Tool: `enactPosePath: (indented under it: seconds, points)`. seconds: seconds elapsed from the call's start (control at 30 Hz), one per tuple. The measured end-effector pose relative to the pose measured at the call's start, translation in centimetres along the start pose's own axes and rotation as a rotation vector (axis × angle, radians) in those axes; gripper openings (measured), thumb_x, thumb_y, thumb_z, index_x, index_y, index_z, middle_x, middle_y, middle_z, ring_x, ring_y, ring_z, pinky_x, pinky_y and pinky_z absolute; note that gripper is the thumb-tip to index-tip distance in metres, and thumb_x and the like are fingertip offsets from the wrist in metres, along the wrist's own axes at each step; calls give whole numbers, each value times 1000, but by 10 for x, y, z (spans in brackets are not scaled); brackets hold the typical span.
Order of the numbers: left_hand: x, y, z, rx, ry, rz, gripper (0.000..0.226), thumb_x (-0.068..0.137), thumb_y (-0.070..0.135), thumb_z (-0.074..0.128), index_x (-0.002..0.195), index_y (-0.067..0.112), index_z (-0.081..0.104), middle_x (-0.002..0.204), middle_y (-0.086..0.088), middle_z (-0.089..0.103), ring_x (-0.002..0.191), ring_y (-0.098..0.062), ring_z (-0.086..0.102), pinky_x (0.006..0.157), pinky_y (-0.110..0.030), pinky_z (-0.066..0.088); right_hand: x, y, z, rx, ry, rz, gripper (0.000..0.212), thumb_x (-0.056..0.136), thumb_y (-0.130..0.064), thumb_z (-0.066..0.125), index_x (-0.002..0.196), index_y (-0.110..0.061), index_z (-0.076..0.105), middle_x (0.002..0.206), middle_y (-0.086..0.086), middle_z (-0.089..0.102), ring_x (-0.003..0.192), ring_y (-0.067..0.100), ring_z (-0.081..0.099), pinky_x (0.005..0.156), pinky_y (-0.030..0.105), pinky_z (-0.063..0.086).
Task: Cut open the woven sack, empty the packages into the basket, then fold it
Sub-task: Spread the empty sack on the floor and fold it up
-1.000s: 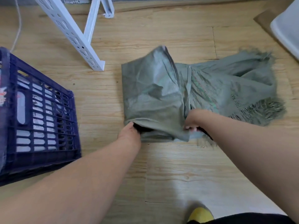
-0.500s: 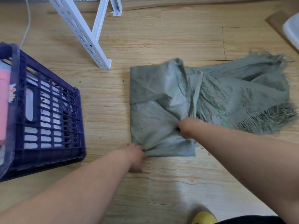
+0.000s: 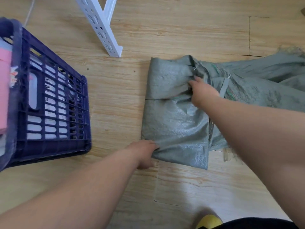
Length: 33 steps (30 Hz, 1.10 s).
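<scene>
The grey-green woven sack [image 3: 175, 123] lies flat on the wooden floor, its left part folded into a rectangle and the rest spread out to the right with a frayed edge. My left hand [image 3: 143, 152] pinches the near left corner of the folded part. Further back, my right hand [image 3: 201, 93] rests on the sack with its fingers closed on a bunched fold near the seam. The dark blue plastic basket [image 3: 54, 103] stands on the left with pink and white packages [image 3: 5, 90] inside.
A white perforated metal leg [image 3: 102, 27] of a rack stands on the floor behind the sack and basket. A white cable [image 3: 29, 12] runs at the top left. A yellow shoe tip [image 3: 209, 221] shows at the bottom edge.
The lifted flap of the sack has been laid flat. My right hand slid away from me up the fold to the seam. My left hand stayed at the near corner.
</scene>
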<state>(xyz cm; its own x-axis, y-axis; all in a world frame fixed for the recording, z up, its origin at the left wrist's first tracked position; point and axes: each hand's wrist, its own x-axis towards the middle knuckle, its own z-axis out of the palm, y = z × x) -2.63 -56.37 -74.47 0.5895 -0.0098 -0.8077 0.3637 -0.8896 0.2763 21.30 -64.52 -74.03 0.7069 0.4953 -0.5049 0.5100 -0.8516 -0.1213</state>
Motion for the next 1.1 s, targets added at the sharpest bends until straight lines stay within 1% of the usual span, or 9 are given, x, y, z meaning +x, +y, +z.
enactPosePath:
  seconds: [0.13,0.3,0.4,0.5,0.57,0.63,0.77,0.93,1.1]
  points:
    - [10,-9,-1,-399,541,-215,38,90,30,58,127,25,56,137,1,43,128,-20,43,106,-34,39,-28,-14,12,84,305,-133,38,89,-1,47,123,-17,48,129,6,47,73,34,59,54,34,40]
    - [34,-23,-8,-933,274,-399,37,82,45,68,116,30,66,143,-7,42,130,-25,44,111,-40,36,-38,-22,35,111,-170,128,62,86,6,45,142,-16,30,109,12,61,90,31,59,65,37,45]
    - [31,-13,-13,-1241,146,-331,37,86,37,68,121,23,64,126,-2,60,108,-19,58,81,-24,48,-26,-6,38,375,-308,166,95,84,12,56,154,-24,2,131,20,56,98,32,62,71,38,54]
    - [20,-4,-21,-1300,381,-255,19,86,19,70,105,18,69,98,-3,71,79,-11,62,65,-16,46,-20,-8,34,574,-356,182,96,86,15,52,153,-29,0,139,25,47,70,25,64,52,28,54]
    - [9,-7,-33,-1087,701,-329,14,83,14,70,90,26,68,83,1,69,71,-11,61,70,-21,45,-16,-23,35,658,-393,130,96,82,19,49,153,-31,7,134,26,48,65,28,63,62,39,58]
    - [-7,-16,-48,-1043,870,-439,27,82,13,68,105,25,60,88,3,65,76,-14,61,71,-26,45,-14,-47,39,785,-487,89,94,82,18,43,152,-33,8,124,25,55,64,28,64,60,39,56]
    - [-42,-42,-88,-1502,647,-514,48,84,3,63,130,9,50,115,-7,66,95,-24,66,81,-35,55,-16,-96,40,1050,-639,43,83,91,11,38,152,-37,9,83,20,65,64,23,65,60,32,55]
    - [-72,-28,-116,-1006,783,-281,47,86,3,55,125,27,61,99,9,69,88,-11,65,73,-23,54,-21,-119,32,1269,-696,-74,74,91,10,41,147,-37,24,83,10,58,56,17,62,51,26,51]
    - [-58,6,-120,-369,793,-265,58,85,15,55,139,34,47,130,2,47,111,-27,55,92,-37,48,-23,-95,14,1295,-603,-61,31,91,5,50,97,-24,60,67,5,54,36,6,47,38,16,38]
